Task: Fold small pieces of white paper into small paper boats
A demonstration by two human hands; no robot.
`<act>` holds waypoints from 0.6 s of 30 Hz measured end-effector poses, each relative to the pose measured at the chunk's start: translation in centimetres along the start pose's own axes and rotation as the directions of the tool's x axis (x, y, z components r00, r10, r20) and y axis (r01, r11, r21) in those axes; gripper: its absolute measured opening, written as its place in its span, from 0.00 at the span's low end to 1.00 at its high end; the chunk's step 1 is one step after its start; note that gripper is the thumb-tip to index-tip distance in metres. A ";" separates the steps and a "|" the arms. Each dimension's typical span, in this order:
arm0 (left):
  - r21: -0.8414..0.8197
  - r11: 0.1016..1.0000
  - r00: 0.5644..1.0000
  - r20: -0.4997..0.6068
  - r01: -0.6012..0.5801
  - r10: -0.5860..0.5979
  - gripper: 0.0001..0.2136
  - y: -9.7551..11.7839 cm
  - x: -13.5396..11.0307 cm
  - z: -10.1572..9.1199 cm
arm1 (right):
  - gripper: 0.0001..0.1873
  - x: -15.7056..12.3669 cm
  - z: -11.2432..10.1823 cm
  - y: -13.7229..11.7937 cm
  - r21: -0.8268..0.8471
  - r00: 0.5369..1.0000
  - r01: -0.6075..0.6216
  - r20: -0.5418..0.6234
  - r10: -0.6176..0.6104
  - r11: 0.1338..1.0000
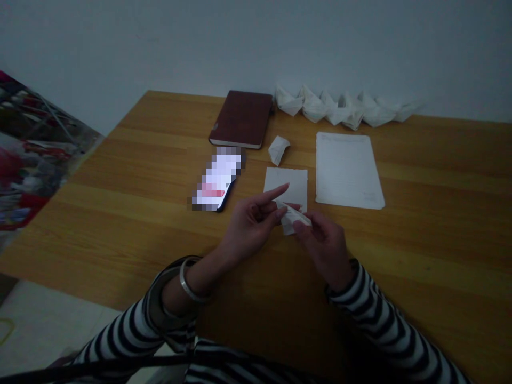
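Note:
A small piece of folded white paper (295,217) is pinched between both my hands, above the front of the table. My left hand (253,221) grips its left end between thumb and fingers, with the index finger stretched out over it. The right end is held by my right hand (325,242), its thumb on the near side. Just beyond my hands lies a square sheet of white paper (286,178), partly hidden by my fingers. A small folded paper piece (278,150) rests behind that sheet.
Several folded paper boats (332,106) stand in a row along the wall. A stack of white paper (348,170) lies to the right. On the left are a brown notebook (243,118) and a lit phone (219,178) on the wooden table (120,213).

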State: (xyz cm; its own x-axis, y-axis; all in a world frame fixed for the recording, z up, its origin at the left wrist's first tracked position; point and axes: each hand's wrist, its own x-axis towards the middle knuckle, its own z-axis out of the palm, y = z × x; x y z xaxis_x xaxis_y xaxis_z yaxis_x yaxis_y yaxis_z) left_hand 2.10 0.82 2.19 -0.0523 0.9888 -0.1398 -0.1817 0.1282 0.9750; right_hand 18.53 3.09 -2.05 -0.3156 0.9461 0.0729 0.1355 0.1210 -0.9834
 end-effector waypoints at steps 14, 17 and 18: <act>0.077 0.991 0.987 0.110 0.112 -0.120 0.13 -0.2 0.3 0.1 | 0.20 -0.1 0.1 -0.8 0.024 0.999 0.023 -0.035 -0.022 0.999; 0.241 0.967 0.985 0.121 0.087 -0.119 0.13 -0.4 0.5 0.0 | 0.22 -0.1 0.1 -0.6 -0.059 0.996 0.035 -0.075 -0.039 0.998; 0.274 0.958 0.986 0.120 0.081 -0.118 0.16 -0.4 0.5 0.0 | 0.22 -0.1 0.1 -0.6 -0.081 0.996 0.037 -0.081 -0.044 0.996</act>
State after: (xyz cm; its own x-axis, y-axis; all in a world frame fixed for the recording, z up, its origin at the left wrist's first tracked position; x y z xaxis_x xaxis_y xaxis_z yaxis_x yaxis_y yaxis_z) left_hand 2.12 1.26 1.68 0.0878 0.9688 -0.2318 0.0902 0.2241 0.9704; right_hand 18.41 2.93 -1.48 -0.2440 0.9612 0.1290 0.1992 0.1798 -0.9633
